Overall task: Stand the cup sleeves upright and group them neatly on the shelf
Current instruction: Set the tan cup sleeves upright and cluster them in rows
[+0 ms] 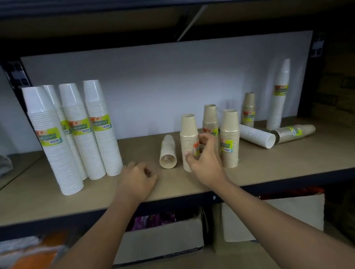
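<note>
On the shelf (40, 198), an upright beige cup stack (188, 133) is gripped by the right hand (203, 159), with the thumb on its near side and the fingers curled round its right. Just left of it, a fallen beige stack (167, 150) is seen lying between the hands. The left hand (136, 179) is rested on the shelf, fingers curled, nothing held. Four tall white stacks (101, 139) are grouped upright at the left. A fallen white stack (256, 136) is seen to the right.
</note>
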A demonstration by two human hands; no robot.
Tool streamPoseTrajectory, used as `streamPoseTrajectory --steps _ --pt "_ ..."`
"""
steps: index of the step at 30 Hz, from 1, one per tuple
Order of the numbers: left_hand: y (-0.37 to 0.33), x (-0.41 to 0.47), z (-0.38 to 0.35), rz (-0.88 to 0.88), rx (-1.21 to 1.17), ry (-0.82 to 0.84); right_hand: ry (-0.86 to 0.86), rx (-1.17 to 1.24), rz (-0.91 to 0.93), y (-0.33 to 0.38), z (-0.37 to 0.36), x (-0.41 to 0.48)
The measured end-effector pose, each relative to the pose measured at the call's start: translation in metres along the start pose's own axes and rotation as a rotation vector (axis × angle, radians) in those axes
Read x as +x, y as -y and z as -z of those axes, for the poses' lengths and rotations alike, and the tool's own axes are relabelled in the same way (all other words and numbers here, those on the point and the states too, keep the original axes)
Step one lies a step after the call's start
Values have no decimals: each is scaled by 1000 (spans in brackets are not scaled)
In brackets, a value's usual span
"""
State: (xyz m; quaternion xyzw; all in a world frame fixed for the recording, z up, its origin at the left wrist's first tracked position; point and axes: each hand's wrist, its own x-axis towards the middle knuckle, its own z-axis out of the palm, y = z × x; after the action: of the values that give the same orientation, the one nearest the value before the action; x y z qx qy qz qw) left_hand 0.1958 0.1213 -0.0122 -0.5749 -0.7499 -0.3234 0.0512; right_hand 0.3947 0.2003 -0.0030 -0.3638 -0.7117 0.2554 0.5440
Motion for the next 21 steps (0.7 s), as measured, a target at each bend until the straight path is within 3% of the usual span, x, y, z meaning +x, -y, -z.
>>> streamPoseTrajectory --steps 12,21 --pt "-2 -7 -2 12 -1 -26 -26 56 -145 -9 -1 0" --pt "-37 -30 -2 -58 -74 7 -74 -14 -116 0 30 -29"
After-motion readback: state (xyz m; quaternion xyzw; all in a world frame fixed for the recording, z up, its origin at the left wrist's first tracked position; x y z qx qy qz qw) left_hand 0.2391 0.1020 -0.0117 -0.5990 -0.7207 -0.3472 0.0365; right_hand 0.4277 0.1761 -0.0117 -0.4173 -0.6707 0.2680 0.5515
